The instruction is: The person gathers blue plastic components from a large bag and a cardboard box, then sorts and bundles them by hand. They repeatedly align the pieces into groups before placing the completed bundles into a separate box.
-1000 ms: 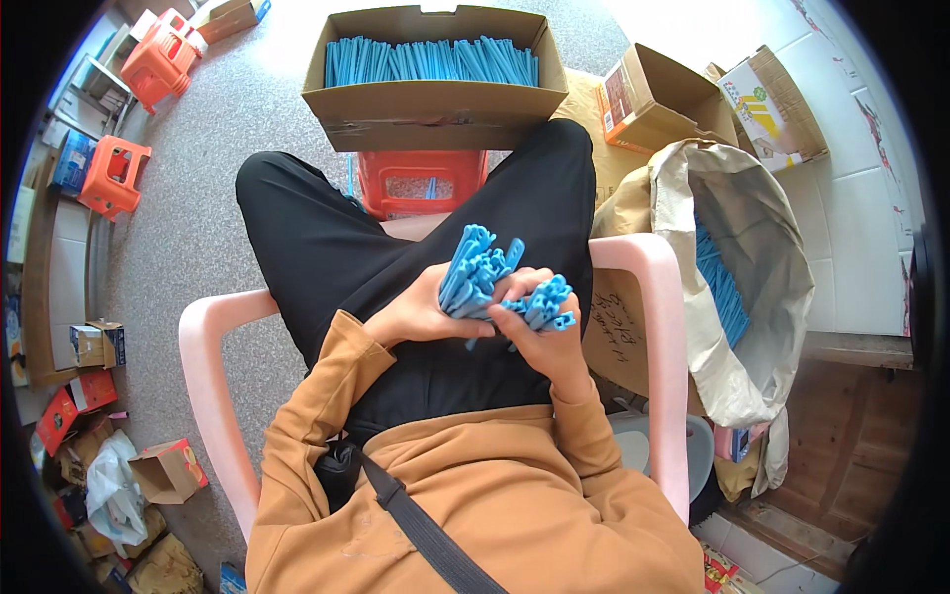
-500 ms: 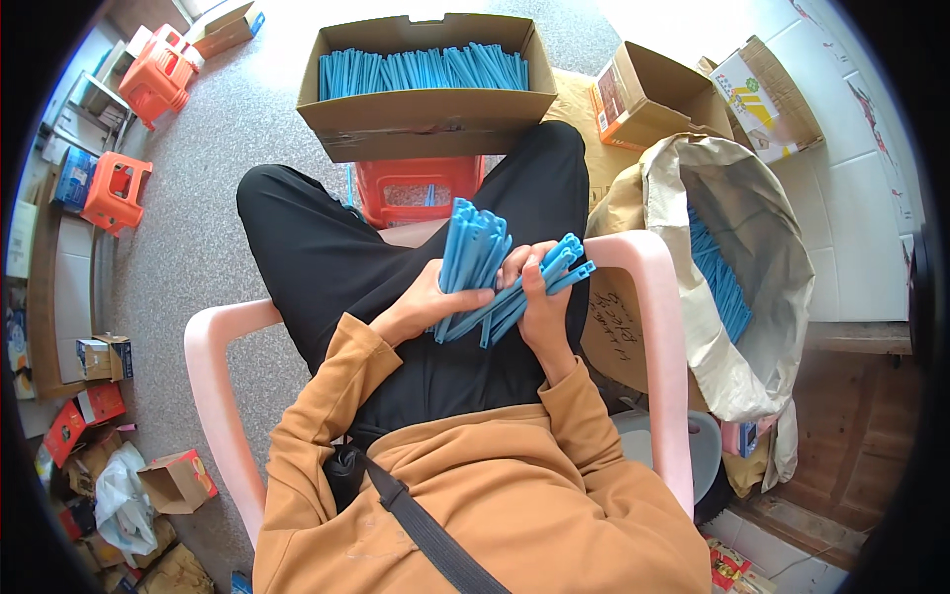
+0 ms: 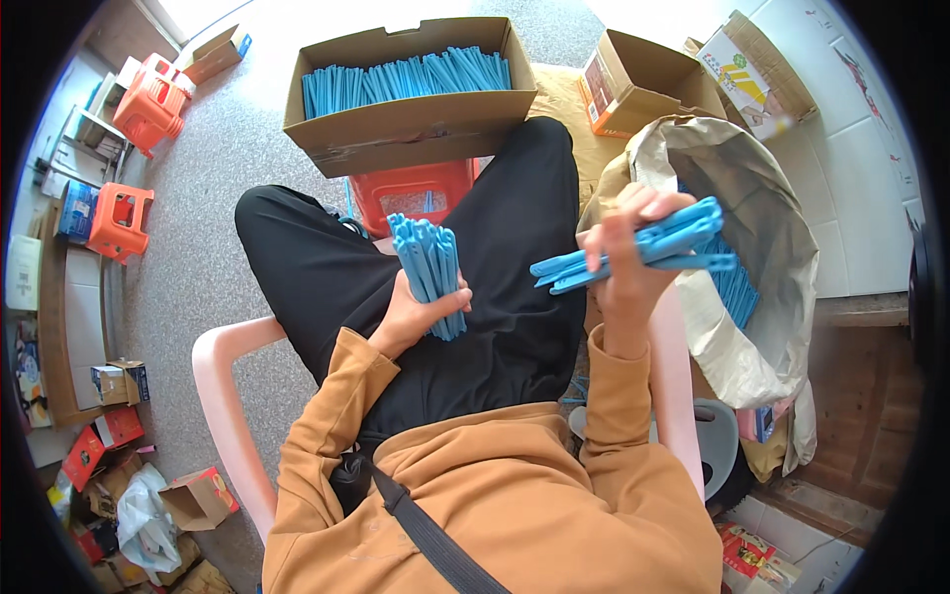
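Note:
My left hand [image 3: 404,319] is closed around an upright bundle of thin blue plastic strips [image 3: 427,259] above my lap. The strips' upper ends show small slots. Off to the right, my right hand [image 3: 625,262] grips a smaller bundle of blue strips [image 3: 678,236], lying nearly level. It is raised by the near side of an open paper sack [image 3: 787,257], over the chair arm. Inside the sack lie more blue strips [image 3: 734,297], partly hidden by my right hand's bundle. In front of my knees, a cardboard box [image 3: 421,137] holds many blue strips in rows.
A red stool [image 3: 401,188] stands under the box. My pink chair's arms [image 3: 220,371] flank me. Beyond the sack are an open carton [image 3: 653,79] and another carton [image 3: 757,84]. More red stools [image 3: 119,223], small boxes and a plastic bag [image 3: 146,515] are along the left.
My hands have moved apart. The right one has carried its strips up and right toward the sack, while the left one with its bundle has shifted slightly left.

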{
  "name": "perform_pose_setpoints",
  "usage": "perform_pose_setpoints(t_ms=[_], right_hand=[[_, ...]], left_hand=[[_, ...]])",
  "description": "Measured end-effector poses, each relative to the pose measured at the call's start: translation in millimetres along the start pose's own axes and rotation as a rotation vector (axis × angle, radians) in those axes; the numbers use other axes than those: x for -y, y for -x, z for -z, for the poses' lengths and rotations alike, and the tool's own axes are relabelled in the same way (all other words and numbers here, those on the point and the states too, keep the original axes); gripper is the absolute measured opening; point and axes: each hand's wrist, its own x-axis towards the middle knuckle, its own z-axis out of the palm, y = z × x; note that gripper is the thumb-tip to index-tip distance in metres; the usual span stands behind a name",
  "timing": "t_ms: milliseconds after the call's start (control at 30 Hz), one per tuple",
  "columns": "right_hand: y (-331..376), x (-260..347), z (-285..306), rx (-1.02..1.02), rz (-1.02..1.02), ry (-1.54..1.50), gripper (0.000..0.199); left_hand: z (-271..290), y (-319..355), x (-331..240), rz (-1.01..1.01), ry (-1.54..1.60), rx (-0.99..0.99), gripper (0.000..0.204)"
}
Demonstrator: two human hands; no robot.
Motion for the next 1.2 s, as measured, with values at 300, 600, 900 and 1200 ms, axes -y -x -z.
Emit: perform_pose_setpoints(t_ms=[300, 600, 900, 1200], right_hand=[[47.2, -42.3, 6.8, 0.027, -0.462, 0.058, 0.013], [77.2, -70.5, 11.2, 0.121, -0.347, 0.303, 0.021], [72.7, -56.6, 1.5, -0.007, -0.341, 0.166, 0.021], [46.5, -34.3, -0.8, 0.172, -0.145, 0.203, 0.033]], left_hand=[[3.4, 5.5, 2.0, -0.158, -0.192, 0.136, 0.016], [8.9, 7.5, 3.4, -0.084, -0.219, 0.165, 0.019], [9.4, 6.9, 2.1, -0.091, -0.280, 0.245, 0.020], [3.7, 8.2, 1.7, -0.117, -0.290, 0.239, 0.014]])
